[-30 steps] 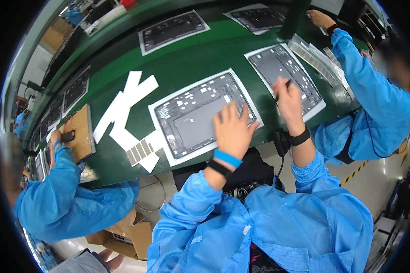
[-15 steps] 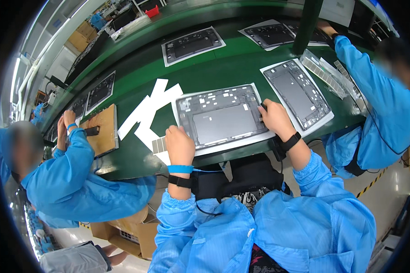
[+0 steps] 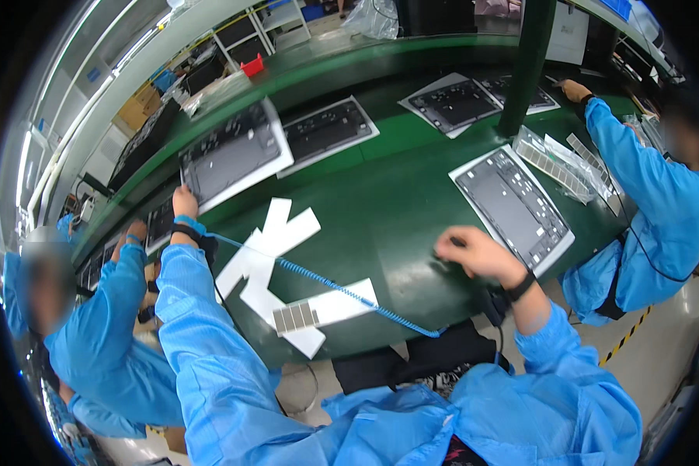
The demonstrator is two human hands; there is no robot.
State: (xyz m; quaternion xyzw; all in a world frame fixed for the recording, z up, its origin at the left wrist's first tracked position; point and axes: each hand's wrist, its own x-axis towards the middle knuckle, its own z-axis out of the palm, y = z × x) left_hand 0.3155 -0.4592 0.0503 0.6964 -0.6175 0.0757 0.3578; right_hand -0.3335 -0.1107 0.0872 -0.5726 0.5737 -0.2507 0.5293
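Note:
My left hand (image 3: 185, 203) grips the near corner of a dark grey tablet housing (image 3: 233, 161) on a white backing sheet. It is tilted over the far side of the green bench, partly overlapping another tablet housing (image 3: 326, 130) lying there. My right hand (image 3: 485, 255) hovers over the bench with its fingers curled; a small dark thing shows at the fingertips, too unclear to name. White paper strips (image 3: 260, 260) lie crossed on the bench, with a strip of grey rectangular pads (image 3: 295, 317) near its front edge. Beside my right hand lies another tablet housing (image 3: 515, 208).
A blue coiled cord (image 3: 326, 281) stretches from my left wrist across the bench. A green post (image 3: 526, 70) rises at the back right, near more housings (image 3: 452, 105). Co-workers in blue sleeves work on both sides. Plastic-wrapped pad strips (image 3: 555, 167) lie at right.
My left hand has carried the tablet housing from in front of me to the far left. The right hand has let go of it and moved down, nearer to me.

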